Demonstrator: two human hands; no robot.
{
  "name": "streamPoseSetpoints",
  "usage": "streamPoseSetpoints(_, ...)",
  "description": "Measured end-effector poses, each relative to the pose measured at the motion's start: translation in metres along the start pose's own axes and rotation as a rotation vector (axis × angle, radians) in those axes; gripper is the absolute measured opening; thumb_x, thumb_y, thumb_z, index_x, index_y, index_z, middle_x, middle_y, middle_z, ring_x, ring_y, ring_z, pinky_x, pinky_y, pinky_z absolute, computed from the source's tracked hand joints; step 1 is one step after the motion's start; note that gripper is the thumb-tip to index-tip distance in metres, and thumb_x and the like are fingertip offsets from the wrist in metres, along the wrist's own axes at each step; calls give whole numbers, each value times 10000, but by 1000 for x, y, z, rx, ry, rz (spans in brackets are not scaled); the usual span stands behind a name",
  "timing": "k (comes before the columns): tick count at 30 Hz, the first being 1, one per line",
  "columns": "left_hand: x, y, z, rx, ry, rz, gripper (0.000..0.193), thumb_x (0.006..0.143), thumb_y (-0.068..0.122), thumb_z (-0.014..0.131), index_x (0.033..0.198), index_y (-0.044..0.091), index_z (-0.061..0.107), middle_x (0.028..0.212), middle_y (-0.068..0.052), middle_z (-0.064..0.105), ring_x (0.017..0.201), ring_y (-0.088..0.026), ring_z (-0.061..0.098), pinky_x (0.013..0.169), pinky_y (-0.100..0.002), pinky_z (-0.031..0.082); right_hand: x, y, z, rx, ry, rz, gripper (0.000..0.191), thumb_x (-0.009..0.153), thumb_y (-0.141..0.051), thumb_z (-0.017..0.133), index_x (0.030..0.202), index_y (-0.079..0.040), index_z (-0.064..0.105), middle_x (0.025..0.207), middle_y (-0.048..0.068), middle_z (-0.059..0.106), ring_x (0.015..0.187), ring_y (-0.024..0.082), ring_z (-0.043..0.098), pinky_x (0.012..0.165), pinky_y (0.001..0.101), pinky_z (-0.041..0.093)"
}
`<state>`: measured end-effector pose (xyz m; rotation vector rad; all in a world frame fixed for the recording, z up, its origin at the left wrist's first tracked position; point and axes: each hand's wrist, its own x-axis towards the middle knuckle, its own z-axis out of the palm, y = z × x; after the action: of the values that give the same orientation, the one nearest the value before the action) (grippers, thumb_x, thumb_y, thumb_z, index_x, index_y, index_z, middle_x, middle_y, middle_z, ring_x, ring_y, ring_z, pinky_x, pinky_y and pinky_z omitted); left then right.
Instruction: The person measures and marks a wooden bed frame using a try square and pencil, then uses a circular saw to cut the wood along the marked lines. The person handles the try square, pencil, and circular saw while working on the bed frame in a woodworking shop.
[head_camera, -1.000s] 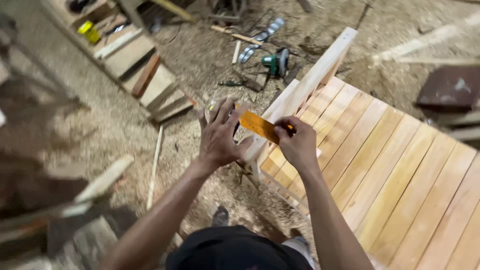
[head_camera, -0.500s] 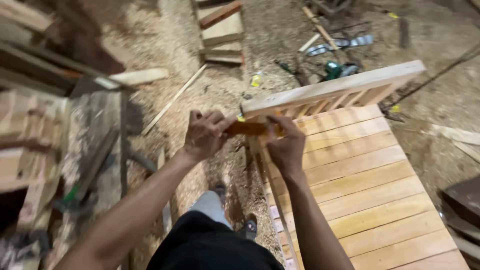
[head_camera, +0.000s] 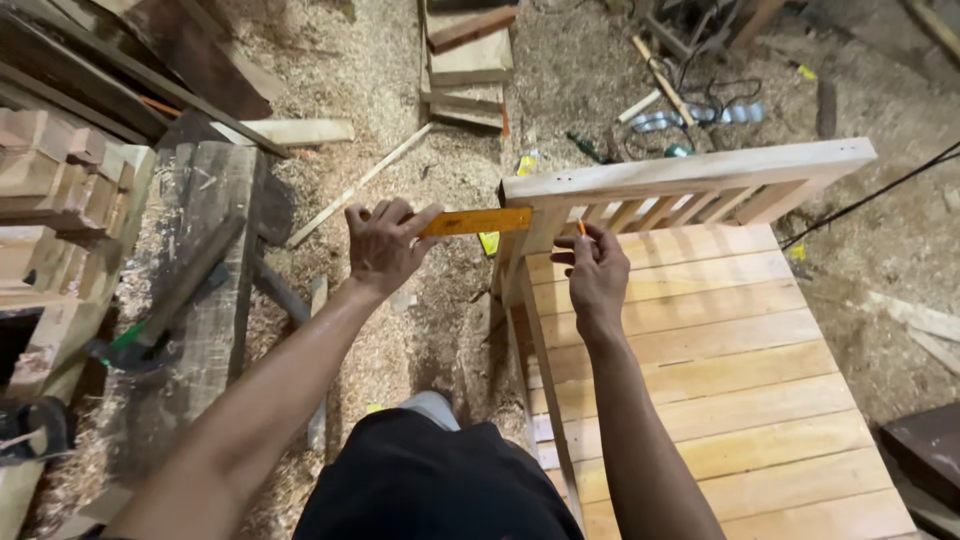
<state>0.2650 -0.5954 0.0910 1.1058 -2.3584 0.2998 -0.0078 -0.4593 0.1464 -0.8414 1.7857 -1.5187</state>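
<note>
Now the view has swung round compared with a second ago — the slatted wooden panel (head_camera: 700, 360) then ran diagonally up the right of the picture, and it lies squarer to the person at this moment, its raised end rail (head_camera: 690, 172) running nearly level across the upper right. Both hands sat close together over the yellow ruler (head_camera: 476, 221) before; they are further apart here, the ruler drawn out level between them and butted against the left end of the rail. Judgement: the measuring tool has been re-seated on the rail's corner post, so the marking is at the set-up or scribing stage, not finished.

Left hand (head_camera: 385, 245): arm extended forward from lower left, wrist straight, fingers curled over the ruler's free end, thumb underneath — a closed pinch grip on the ruler, holding it off the sawdust floor (head_camera: 400, 90).

Right hand (head_camera: 595, 270): forearm rising from bottom centre, hand cocked upward, fingers closed round a small orange pencil (head_camera: 581, 228) whose tip points up at the underside of the rail, just beside the ruler's right end. Whether the tip touches wood cannot be told.

Left of the person — a dark worn timber block (head_camera: 205, 270) with a hammer-like tool (head_camera: 160, 320) lying on it.
</note>
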Motion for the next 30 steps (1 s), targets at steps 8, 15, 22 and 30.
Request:
streamPoseSetpoints(8,1,5,23,-32,70,-19,387,858,475,815,1220,384,711,962,45,698,907,-149,632,883,-421,356,16,20,5,27,-12,-3,230,1051,-157,514,1206,-19,614,1032,82,770,821,150,746,647,277,514)
streamPoseSetpoints(15,-2,10,28,-20,110,-43,406,843,452,823,1225,362,719,951,29,695,892,-164,617,885,-437,353,29,23,4,16,0,28,222,1029,-124,522,1197,-23,626,1019,91,768,793,160,753,614,279,515)
streamPoseSetpoints(22,-12,16,34,-21,158,-80,382,873,446,820,1230,354,719,911,59,663,880,-156,590,910,-440,333,34,35,-1,68,-1,21,220,1021,-117,535,1197,-26,631,998,83,768,787,161,745,606,268,509)
streamPoseSetpoints(30,-10,18,29,-73,141,-93,392,860,447,812,1228,348,722,937,53,658,913,-154,600,904,-443,331,38,42,2,35,8,25,239,996,-122,585,1194,-17,668,945,78,760,718,140,717,561,259,487)
